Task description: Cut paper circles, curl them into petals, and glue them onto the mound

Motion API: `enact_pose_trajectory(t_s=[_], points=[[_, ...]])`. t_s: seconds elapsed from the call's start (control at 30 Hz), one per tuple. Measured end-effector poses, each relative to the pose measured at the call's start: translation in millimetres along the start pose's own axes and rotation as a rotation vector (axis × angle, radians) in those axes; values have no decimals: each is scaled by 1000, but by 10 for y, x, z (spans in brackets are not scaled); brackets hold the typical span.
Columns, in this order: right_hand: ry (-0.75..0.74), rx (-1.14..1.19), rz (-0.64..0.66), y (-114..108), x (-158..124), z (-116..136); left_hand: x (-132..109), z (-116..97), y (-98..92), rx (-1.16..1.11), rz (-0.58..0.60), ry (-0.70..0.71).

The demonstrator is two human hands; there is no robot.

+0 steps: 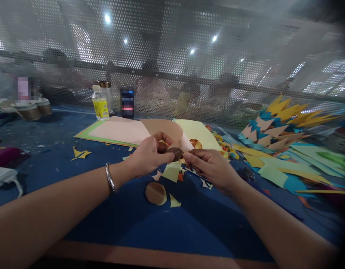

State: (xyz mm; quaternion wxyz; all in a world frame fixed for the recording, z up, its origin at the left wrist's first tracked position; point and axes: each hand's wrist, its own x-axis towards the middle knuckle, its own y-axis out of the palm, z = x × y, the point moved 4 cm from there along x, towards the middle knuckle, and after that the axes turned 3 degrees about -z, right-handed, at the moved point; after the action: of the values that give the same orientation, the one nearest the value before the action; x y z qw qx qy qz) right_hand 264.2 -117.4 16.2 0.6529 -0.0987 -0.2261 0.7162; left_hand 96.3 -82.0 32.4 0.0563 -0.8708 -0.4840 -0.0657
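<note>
My left hand (150,155) and my right hand (211,166) meet above the blue table (172,224). Both pinch a small brown paper piece (175,152) between their fingertips. A silver bangle (110,177) circles my left wrist. Below the hands lie a brown paper circle (155,193) and pale yellow scraps (172,172). Behind them is a stack of pink, tan and yellow paper sheets (124,130).
A glue bottle (100,102), a jar (107,95) and a dark can (127,101) stand at the back by a perforated metal screen (172,56). A pile of spiky yellow, blue and tan paper shapes (276,123) covers the right side. People sit beyond the screen.
</note>
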Motion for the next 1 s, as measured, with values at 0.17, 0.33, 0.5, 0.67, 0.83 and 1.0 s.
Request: enact_pose_trajectory(t_s=[0.17, 0.33, 0.5, 0.67, 0.83, 1.0], points=[[-34, -51, -5, -12, 1, 31, 7, 55, -7, -74, -54, -21], [-50, -94, -4, -22, -1, 39, 12, 77, -7, -153, -73, -59], [-59, -107, -13, -36, 3, 34, 15, 86, -14, -181, -85, -70], [-76, -123, -17, -51, -6, 57, 22, 90, -5, -168, -43, -20], [-93, -154, -18, -66, -3, 53, 23, 130, -6, -194, -54, -49], [-103, -205, -11, -68, 5, 71, 11, 147, 7, -235, -69, -105]])
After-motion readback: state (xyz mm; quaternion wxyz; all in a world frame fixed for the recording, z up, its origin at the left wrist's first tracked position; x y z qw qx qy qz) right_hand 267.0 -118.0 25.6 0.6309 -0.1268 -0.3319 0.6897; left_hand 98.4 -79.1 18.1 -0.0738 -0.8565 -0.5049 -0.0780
